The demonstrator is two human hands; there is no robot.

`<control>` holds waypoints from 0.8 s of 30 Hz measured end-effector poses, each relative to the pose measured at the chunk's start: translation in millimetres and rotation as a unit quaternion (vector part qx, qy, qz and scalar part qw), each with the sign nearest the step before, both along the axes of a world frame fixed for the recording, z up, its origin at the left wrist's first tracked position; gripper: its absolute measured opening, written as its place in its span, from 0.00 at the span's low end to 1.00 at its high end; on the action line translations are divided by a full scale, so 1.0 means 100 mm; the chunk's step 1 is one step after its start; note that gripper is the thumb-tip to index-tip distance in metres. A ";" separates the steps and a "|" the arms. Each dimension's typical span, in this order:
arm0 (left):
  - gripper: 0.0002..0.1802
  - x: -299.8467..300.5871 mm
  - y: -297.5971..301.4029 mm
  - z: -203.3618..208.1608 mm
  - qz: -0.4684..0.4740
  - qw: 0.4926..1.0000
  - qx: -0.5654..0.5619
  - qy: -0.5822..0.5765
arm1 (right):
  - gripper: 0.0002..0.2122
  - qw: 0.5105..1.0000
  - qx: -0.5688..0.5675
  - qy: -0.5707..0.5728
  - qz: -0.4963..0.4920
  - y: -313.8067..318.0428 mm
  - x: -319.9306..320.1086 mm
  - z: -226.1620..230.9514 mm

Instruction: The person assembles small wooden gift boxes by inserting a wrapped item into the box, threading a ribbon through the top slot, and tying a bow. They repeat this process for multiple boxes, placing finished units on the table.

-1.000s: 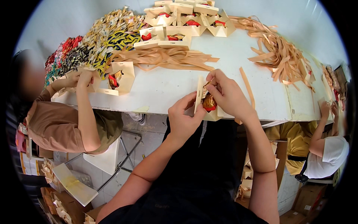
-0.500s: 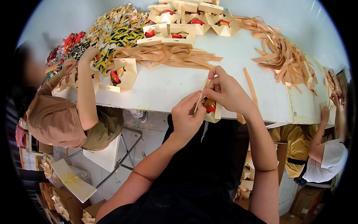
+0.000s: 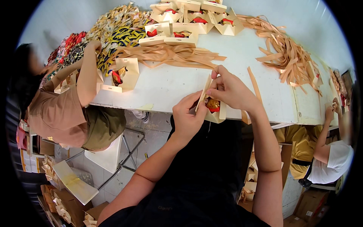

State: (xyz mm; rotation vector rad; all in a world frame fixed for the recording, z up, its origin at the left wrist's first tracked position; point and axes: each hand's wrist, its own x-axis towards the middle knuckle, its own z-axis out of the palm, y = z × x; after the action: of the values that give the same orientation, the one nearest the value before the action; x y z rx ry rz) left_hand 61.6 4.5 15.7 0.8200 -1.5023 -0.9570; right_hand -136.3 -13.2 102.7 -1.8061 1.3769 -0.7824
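My left hand (image 3: pixel 190 117) is closed around the left side of a small cream cardboard box (image 3: pixel 214 118), at the table's front edge. The box's flap stands up, and gold and red wrapped pieces (image 3: pixel 213 106) show inside. My right hand (image 3: pixel 229 90) has its fingers bent in a pinch at the upper edge of that flap, with the thumb pressed near it. Whether a ribbon is also between those fingertips is hidden. A peach ribbon (image 3: pixel 254 85) lies on the table and passes beneath my right forearm.
Peach ribbons (image 3: pixel 166 55) lie beyond my hands, with another pile (image 3: pixel 287 56) farther right. Filled boxes (image 3: pixel 185 34) stand at the back; wrapped packets (image 3: pixel 117 22) are heaped left. Co-workers sit at left (image 3: pixel 56 117) and right (image 3: pixel 336 162). A white folding chair (image 3: pixel 106 157) stands at left.
The box in my hands has tilted slightly, showing more of its contents; my grip looks the same. The left co-worker's arms have reached farther toward the packets.
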 end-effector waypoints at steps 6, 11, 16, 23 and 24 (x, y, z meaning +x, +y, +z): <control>0.17 -0.02 0.01 0.01 -0.009 1.000 0.006 0.027 | 0.18 1.000 0.009 0.000 -0.017 0.00 0.03 -0.01; 0.14 0.03 -0.06 -0.01 -0.021 0.999 -0.031 0.001 | 0.18 0.999 0.015 -0.018 -0.022 -0.01 0.06 0.01; 0.09 0.14 -0.29 0.00 -0.126 0.967 0.189 0.116 | 0.17 1.000 -0.008 -0.005 -0.029 -0.01 0.07 -0.02; 0.08 0.12 -0.35 0.00 -0.135 0.971 0.165 0.111 | 0.15 0.998 0.014 -0.055 -0.027 -0.01 0.06 -0.07; 0.08 0.13 -0.35 -0.01 -0.135 0.973 0.151 0.110 | 0.14 0.997 0.020 -0.065 -0.027 -0.01 0.06 -0.08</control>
State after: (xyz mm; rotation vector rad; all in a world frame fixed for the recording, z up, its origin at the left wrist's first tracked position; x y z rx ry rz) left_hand 74.1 -30.6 14.8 0.7045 -1.3127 -1.4569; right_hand -130.0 -14.2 95.0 -1.6630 1.3502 -0.8787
